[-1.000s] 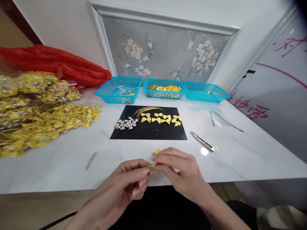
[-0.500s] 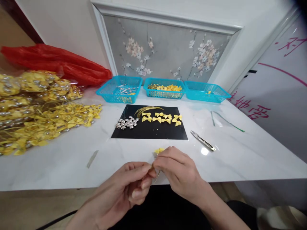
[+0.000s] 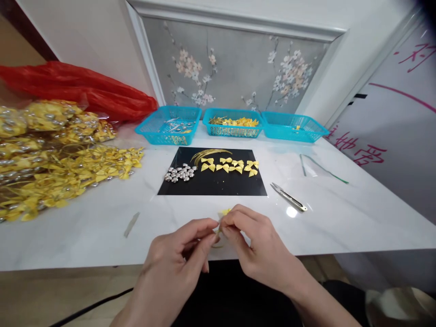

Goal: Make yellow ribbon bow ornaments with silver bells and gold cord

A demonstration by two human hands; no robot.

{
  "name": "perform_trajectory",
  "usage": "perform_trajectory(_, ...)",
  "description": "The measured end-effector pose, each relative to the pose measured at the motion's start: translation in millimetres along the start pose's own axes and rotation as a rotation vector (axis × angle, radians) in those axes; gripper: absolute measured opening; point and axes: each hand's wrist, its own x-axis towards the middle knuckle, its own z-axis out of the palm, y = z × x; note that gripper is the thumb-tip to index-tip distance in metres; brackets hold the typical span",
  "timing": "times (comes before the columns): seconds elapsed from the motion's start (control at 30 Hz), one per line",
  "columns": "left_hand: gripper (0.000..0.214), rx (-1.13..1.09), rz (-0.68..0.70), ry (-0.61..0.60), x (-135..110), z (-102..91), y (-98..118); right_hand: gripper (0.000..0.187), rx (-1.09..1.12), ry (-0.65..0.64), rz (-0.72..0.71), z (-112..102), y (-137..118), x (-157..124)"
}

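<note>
Both hands meet at the near edge of the white table (image 3: pixel 340 218). My right hand (image 3: pixel 254 245) pinches a small yellow bow (image 3: pixel 225 212), which pokes out above its fingertips. My left hand (image 3: pixel 180 259) has its fingertips pressed together against the same piece, where a thin gold wire seems to hang below. Beyond the hands lies a black mat (image 3: pixel 211 184) carrying a cluster of silver beads (image 3: pixel 179 173), a fan of gold wires (image 3: pixel 207 153) and several loose yellow bows (image 3: pixel 230 166).
Small snips (image 3: pixel 289 197) lie right of the mat. Three turquoise baskets (image 3: pixel 235 131) line the back wall. A big heap of finished yellow bows (image 3: pixel 61 172) in bags fills the left side, with a red plastic bag (image 3: pixel 78 93) behind it. Clear strips (image 3: pixel 320 168) lie at right.
My left hand has turned over, its back facing up and fingers reaching up to the bow. My right hand stays pinched on the bow, shifted slightly up and away.
</note>
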Motion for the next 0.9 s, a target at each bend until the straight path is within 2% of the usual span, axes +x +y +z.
perform_trajectory(0.23,0.017,0.163,0.142,0.012,0.4,-3.4,-1.7,0.026,0.004,-0.024,0.005,-3.1,3.6,-3.2)
perform_trajectory(0.47,0.019,0.272,0.22,-0.007,-0.3,-5.2,0.0,0.022,-0.21,-0.065,-0.046,-1.3,-0.7,-4.4)
perform_trajectory(0.67,0.023,0.265,0.176,-0.064,0.8,-7.4,-0.6,0.023,-0.219,-0.105,-0.035,-2.3,-2.6,-4.2)
perform_trajectory(0.9,0.024,0.211,0.072,-0.106,2.2,-9.0,-3.8,0.024,-0.076,-0.009,0.0,-1.6,2.4,-6.0)
